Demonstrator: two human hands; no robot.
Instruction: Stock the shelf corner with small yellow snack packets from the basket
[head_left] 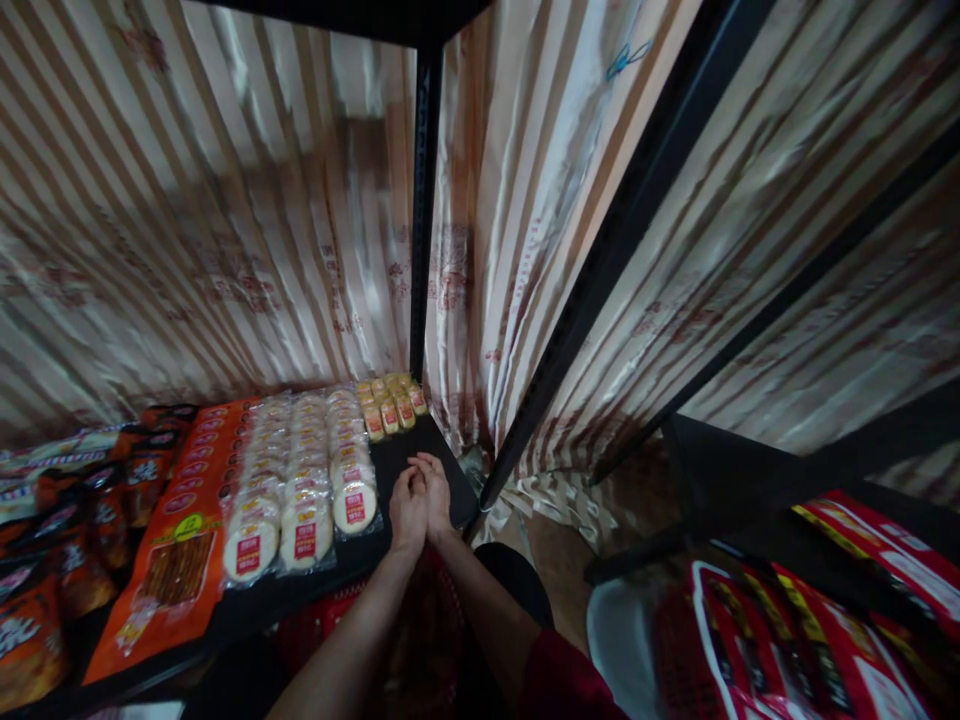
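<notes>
My left hand (408,514) and my right hand (436,492) are pressed together over the right end of a black shelf (420,440). Their fingers are closed against each other, and whatever may lie between the palms is hidden. Just beyond them, in the shelf's far corner, small yellow packets (388,412) stand in short rows. To the left of my hands, round pale cakes in clear wrappers with red labels (355,506) overlap in three long rows.
Large orange snack packs (176,540) and several dark-and-orange bags (94,530) fill the shelf's left part. Black posts (426,220) rise behind, before striped curtains (300,250). Red packages (810,640) stand at the lower right, beside a pale rounded object (621,640).
</notes>
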